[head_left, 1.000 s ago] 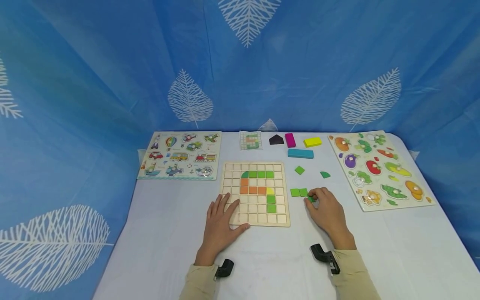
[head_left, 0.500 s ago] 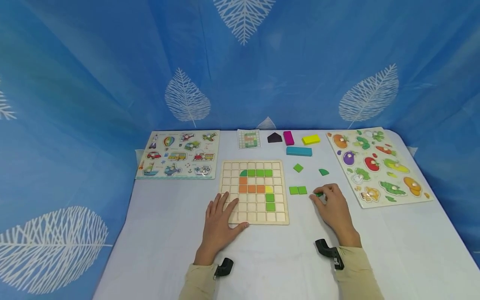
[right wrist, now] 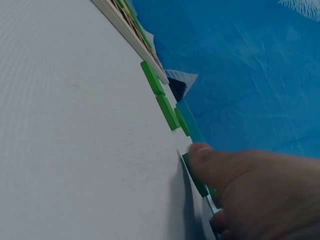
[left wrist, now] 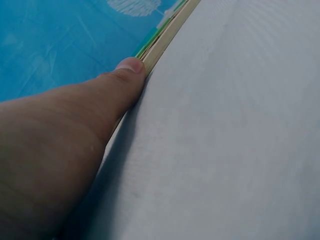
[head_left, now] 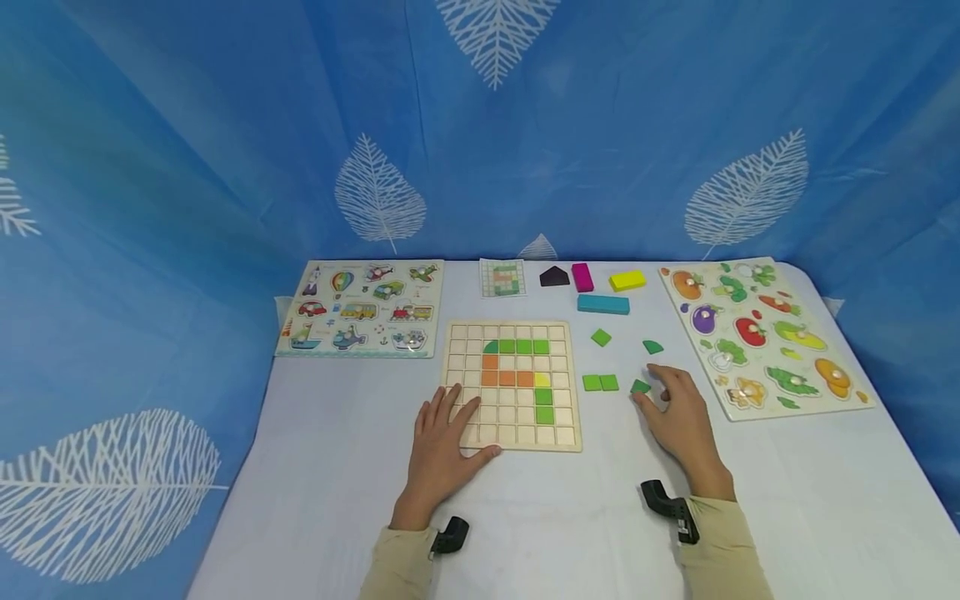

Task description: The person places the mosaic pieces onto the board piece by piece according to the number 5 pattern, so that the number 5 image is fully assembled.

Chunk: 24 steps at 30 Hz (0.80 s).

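Note:
My left hand (head_left: 441,462) rests with spread fingers on the lower left corner of a wooden grid board (head_left: 506,414). In the left wrist view its thumb (left wrist: 131,65) touches the board's edge. The board carries a rounded dark green piece, green squares, orange squares and a yellow piece (head_left: 542,379). To the right of the board, my right hand (head_left: 684,425) has thumb and fingers apart beside a dark green piece (head_left: 640,387) on the table. The thumb overlaps this piece in the right wrist view. Two green squares (head_left: 601,382) lie side by side left of it.
Farther back lie a green square (head_left: 601,337) and a dark green quarter-round piece (head_left: 652,347). Behind them are blue, yellow, magenta and black blocks (head_left: 553,277) and a pattern card (head_left: 502,278). A vehicle puzzle (head_left: 360,310) stands left, a vegetable puzzle (head_left: 765,337) right.
My right hand has moved right with the dark green piece, away from the two green squares, and its fingers have parted from the piece. My left hand has stayed on the board.

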{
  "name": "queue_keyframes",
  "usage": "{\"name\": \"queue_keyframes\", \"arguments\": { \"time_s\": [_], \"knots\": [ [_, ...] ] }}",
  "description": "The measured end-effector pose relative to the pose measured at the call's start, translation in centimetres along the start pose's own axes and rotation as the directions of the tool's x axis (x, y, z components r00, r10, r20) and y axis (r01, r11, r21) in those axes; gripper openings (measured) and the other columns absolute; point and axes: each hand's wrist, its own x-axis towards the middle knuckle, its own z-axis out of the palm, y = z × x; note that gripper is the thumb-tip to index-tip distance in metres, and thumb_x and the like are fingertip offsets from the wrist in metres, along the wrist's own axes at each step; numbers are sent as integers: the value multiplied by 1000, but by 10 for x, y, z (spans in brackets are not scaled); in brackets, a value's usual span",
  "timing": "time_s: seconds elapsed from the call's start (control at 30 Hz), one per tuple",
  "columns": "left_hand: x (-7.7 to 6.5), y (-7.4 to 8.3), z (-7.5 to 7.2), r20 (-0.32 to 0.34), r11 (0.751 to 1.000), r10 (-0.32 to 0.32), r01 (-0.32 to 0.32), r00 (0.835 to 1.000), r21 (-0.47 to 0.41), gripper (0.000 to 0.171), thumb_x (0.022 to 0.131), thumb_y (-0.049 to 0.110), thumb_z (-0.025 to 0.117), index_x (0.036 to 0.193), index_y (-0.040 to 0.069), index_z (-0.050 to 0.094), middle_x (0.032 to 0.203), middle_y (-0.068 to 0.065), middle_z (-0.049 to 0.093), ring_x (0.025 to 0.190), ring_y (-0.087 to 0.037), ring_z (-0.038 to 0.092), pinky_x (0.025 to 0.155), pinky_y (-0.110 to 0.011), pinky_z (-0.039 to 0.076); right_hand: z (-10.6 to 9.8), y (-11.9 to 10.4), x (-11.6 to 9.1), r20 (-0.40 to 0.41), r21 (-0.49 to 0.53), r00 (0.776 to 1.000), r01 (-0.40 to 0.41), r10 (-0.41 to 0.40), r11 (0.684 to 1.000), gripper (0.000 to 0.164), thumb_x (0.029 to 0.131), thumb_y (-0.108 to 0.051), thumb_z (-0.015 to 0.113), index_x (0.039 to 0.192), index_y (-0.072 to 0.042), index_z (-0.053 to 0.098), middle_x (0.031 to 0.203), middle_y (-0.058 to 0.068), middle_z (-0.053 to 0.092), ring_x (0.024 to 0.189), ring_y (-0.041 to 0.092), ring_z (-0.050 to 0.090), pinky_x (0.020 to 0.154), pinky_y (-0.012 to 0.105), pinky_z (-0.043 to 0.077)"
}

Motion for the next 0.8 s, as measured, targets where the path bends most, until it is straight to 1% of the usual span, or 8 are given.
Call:
{"name": "queue_keyframes", "arguments": {
  "time_s": [0.1,0.27,0.37,0.47,0.53,0.63,0.7,0.8],
  "knots": [
    [0,0,1,16,1000,-13,13,1000,-1,84,83,67,71,152,26,49,168,-6,29,158,-32,17,127,-56,15,1,2,1,18,-8,1000,-10,10,1000,40,91,-15,77,126,1,66,128,26,56,91,31,55,73,39,43],
    [-1,0,0,-13,1000,1,-1,1000,3,82,83,66,72,151,26,50,167,-7,32,157,-33,20,126,-58,19,7,4,-1,31,-23,999,31,-30,999,30,94,-19,74,118,-1,69,121,22,59,90,30,56,74,42,46],
    [-3,1,0,-18,1000,5,-5,1000,-8,82,82,64,74,150,25,51,166,-8,33,157,-34,21,126,-59,19,12,0,-6,26,-13,997,77,-77,997,29,95,-18,74,118,-1,68,121,19,60,91,28,57,76,43,47],
    [-3,2,0,-15,1000,4,-5,1000,-19,82,82,63,75,150,24,52,166,-9,33,156,-35,22,125,-59,19,19,-12,-11,7,19,985,172,-172,985,30,92,-14,77,118,-3,67,120,16,62,93,26,61,77,44,52],
    [-3,2,0,-11,1000,2,-2,1000,-17,81,82,63,74,150,24,51,166,-9,33,157,-34,20,126,-59,19,24,-24,-14,-4,38,966,258,-258,965,32,90,-13,79,118,-5,67,117,13,65,90,22,61,75,42,54],
    [-1,2,0,0,1000,-7,7,1000,-11,82,83,64,73,151,25,50,167,-8,31,158,-33,18,127,-58,16,33,-41,-19,1,66,923,384,-385,921,34,86,-15,82,117,-8,67,112,7,68,86,14,58,71,35,53],
    [0,2,-1,7,1000,-13,13,1000,-3,82,83,64,73,152,26,49,167,-7,31,158,-32,17,127,-58,16,38,-51,-23,23,73,889,454,-457,888,34,85,-17,83,115,-11,68,110,2,68,88,12,58,74,34,53],
    [0,2,-1,14,1000,-17,17,1000,-1,82,83,64,73,152,26,49,167,-7,31,159,-32,17,127,-58,16,45,-62,-28,73,70,838,537,-541,841,31,85,-22,83,112,-15,70,109,-2,68,96,12,62,81,34,56]
  ]
}}
